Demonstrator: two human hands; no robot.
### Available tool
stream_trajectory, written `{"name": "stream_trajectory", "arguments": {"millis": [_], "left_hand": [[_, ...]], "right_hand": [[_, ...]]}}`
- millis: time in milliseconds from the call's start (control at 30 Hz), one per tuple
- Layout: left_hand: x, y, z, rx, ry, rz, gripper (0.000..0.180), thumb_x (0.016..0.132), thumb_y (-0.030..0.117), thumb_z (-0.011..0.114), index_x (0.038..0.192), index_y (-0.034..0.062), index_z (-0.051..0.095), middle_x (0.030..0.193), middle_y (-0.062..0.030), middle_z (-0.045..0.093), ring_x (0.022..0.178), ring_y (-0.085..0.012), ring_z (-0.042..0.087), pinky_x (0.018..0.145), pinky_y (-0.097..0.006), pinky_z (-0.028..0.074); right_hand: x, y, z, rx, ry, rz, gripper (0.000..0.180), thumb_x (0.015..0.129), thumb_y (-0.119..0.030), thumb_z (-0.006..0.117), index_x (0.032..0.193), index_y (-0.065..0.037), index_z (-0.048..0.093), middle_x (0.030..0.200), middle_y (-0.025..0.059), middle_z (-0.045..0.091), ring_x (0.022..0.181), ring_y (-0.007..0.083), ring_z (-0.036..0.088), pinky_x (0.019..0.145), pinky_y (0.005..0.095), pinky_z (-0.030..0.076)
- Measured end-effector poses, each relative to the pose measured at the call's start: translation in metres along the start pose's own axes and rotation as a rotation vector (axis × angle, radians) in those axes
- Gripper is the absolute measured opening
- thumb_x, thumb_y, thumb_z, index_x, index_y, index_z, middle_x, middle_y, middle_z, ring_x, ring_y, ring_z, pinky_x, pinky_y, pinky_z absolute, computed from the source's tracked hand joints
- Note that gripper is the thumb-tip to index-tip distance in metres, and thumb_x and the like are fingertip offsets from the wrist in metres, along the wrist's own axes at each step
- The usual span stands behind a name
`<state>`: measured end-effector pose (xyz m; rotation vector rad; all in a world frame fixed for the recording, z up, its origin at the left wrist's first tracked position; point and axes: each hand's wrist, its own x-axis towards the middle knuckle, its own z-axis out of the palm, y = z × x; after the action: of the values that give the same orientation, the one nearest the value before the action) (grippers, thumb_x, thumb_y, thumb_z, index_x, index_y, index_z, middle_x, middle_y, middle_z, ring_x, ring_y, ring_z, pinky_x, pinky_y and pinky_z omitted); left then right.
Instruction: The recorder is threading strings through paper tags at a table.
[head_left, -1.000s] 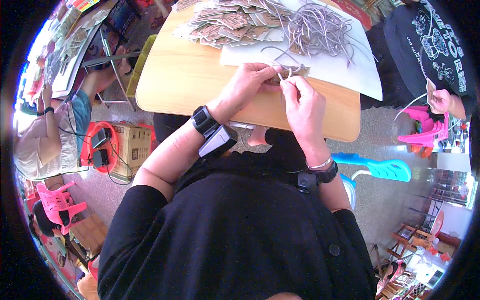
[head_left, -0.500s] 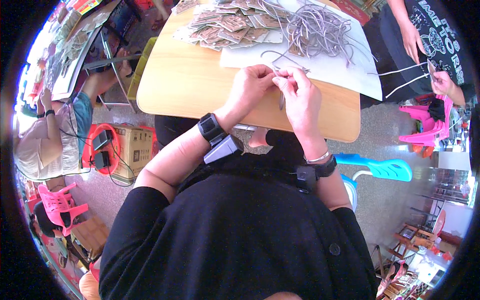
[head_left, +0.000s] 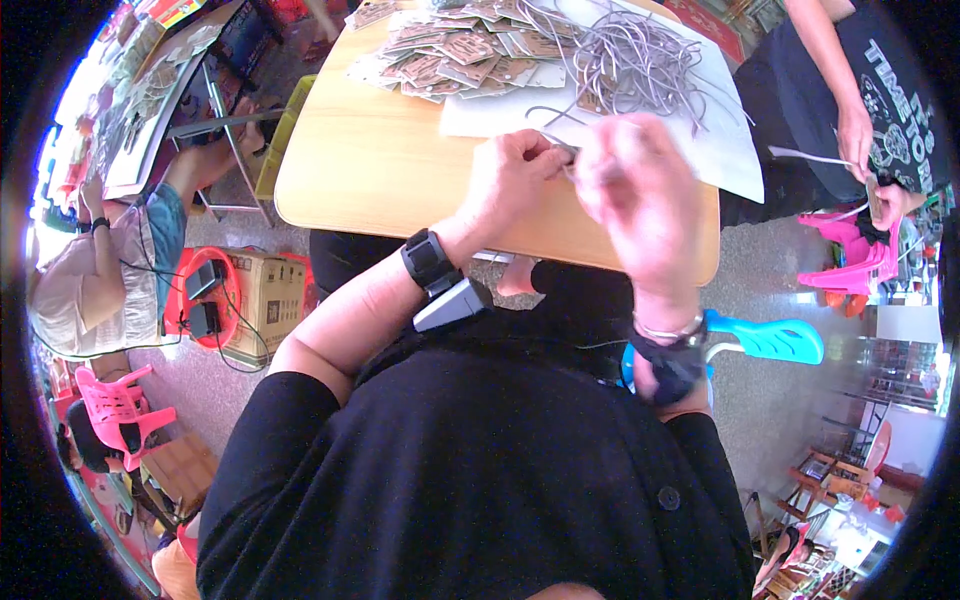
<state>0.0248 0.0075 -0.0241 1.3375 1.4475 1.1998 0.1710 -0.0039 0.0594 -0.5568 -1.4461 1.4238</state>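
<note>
My left hand is closed in a pinch above the table's near part. A short bit of grey cord shows at its fingertips. My right hand is raised just to the right, smeared by motion, so its fingers and anything in them cannot be made out. Beyond the hands, a tangled heap of grey cords lies on a white sheet. Left of that heap is a pile of flat brown-and-grey cards.
The wooden table has a rounded near edge. At the right, another person's hand holds a pale cord and a small card. A blue plastic seat part is by my right forearm. Left stand a cardboard box and a red round stool.
My right hand has moved right and toward me, away from my left hand, and is now blurred. My left hand stays nearly in place. The other person's hands have shifted lower.
</note>
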Motion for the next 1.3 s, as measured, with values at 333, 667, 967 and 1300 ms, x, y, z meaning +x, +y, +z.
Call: {"name": "stream_trajectory", "arguments": {"millis": [333, 667, 967, 1300], "left_hand": [[0.006, -0.001, -0.015, -0.019, -0.302, 0.075, 0.018, 0.085, 0.017, 0.065, 0.090, -0.0001, 0.070, 0.073, -0.0058, 0.068, 0.067, -0.0081, 0.060, 0.061, -0.025, 0.047], [-0.001, 0.006, -0.024, 0.056, -0.568, 0.049, 0.023, 0.090, 0.017, 0.058, 0.100, -0.0011, 0.068, 0.080, -0.0040, 0.067, 0.075, -0.0094, 0.061, 0.072, -0.025, 0.050], [0.008, -0.014, -0.037, -0.160, -0.576, -0.027, 0.023, 0.093, 0.014, 0.054, 0.103, -0.0041, 0.064, 0.092, -0.0051, 0.066, 0.087, -0.0113, 0.060, 0.082, -0.026, 0.049], [0.007, -0.010, -0.043, -0.265, -0.543, -0.088, 0.019, 0.090, 0.014, 0.059, 0.102, 0.0005, 0.066, 0.090, -0.0024, 0.066, 0.083, -0.0090, 0.060, 0.078, -0.024, 0.048]], "right_hand": [[0.008, 0.008, -0.043, -0.855, -0.031, -0.080, 0.022, 0.092, -0.020, 0.053, 0.083, -0.001, 0.061, 0.082, 0.0058, 0.062, 0.078, 0.0154, 0.058, 0.072, 0.0260, 0.045], [0.013, 0.036, -0.046, 0.002, 0.115, 0.262, 0.015, 0.085, -0.016, 0.060, 0.090, -0.002, 0.063, 0.089, 0.0095, 0.067, 0.081, 0.0182, 0.062, 0.076, 0.0283, 0.046], [0.026, 0.011, -0.138, 0.438, 0.343, 0.097, 0.028, 0.097, -0.022, 0.049, 0.110, 0.001, 0.056, 0.100, 0.0137, 0.063, 0.095, 0.0265, 0.063, 0.088, 0.0395, 0.049], [0.016, 0.022, -0.114, -0.138, 0.235, 0.217, 0.024, 0.089, -0.014, 0.059, 0.109, -0.002, 0.061, 0.082, 0.0019, 0.062, 0.054, 0.0035, 0.042, 0.048, 0.0191, 0.034]]}}
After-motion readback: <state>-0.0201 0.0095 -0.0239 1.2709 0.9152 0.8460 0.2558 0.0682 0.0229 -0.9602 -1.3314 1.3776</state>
